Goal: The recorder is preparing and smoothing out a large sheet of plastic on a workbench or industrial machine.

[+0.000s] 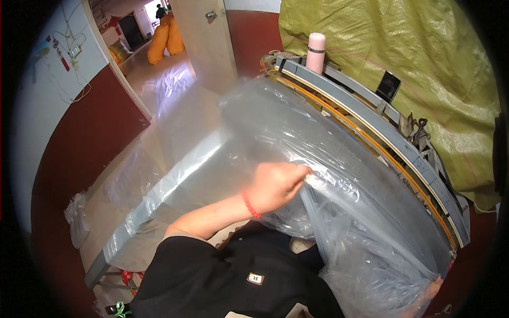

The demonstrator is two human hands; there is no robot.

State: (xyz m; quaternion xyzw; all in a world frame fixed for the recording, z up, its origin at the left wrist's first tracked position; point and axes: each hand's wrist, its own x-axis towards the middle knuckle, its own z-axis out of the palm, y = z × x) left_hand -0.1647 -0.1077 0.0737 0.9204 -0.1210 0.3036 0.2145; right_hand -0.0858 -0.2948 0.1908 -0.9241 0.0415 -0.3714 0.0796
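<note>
My left hand, with a red bead bracelet at its wrist, is closed on a gathered edge of a clear plastic sheet over the middle of the workbench. From there the film runs in a taut fold toward the lower right. At that end my right hand pinches the film near the bench's right end; it is partly covered by the plastic. Loose, crumpled film hangs between my hands and in front of my body. More of the sheet lies spread across the bench and over its left metal edge.
Along the far side runs a grey metal rail with an orange strip. A pink flask, a dark phone and metal clamps stand behind it. A yellow-green tarp hangs beyond. Orange sacks show through a doorway.
</note>
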